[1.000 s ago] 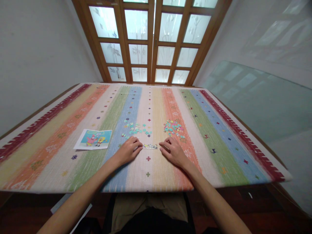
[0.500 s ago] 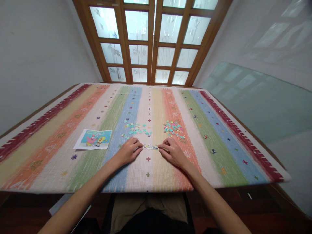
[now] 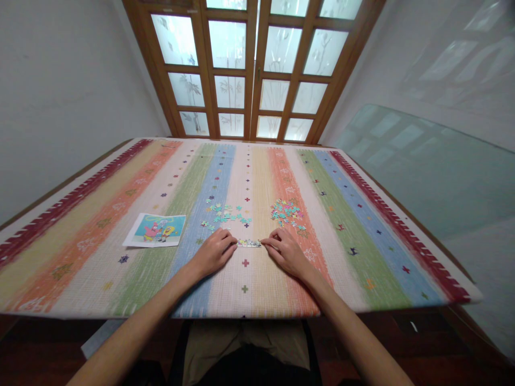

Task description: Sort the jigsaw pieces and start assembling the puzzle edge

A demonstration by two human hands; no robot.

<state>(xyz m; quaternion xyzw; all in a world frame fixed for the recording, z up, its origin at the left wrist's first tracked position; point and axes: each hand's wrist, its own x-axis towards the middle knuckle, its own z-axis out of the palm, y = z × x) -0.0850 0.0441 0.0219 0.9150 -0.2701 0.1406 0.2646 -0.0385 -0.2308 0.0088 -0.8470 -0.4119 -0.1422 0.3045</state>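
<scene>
A short strip of joined jigsaw puzzle pieces (image 3: 249, 243) lies on the striped tablecloth in front of me. My left hand (image 3: 218, 251) pinches its left end between thumb and fingers. At the opposite end, my right hand (image 3: 284, 250) is closed the same way on the strip. Loose turquoise puzzle pieces (image 3: 223, 213) are scattered just beyond my left hand. Past my right hand sits a denser pile of mixed turquoise, pink and yellow pieces (image 3: 286, 210). The fingertips partly cover the strip's two ends.
A printed picture of cartoon figures (image 3: 155, 230) lies to the left of my left hand. The striped tablecloth (image 3: 354, 279) covers the table, whose near edge runs below my forearms. A wooden door with glass panes (image 3: 251, 69) stands behind the table.
Both hands stay at the strip's ends with almost no movement. The whole view has shifted very slightly; the pieces and picture lie as before.
</scene>
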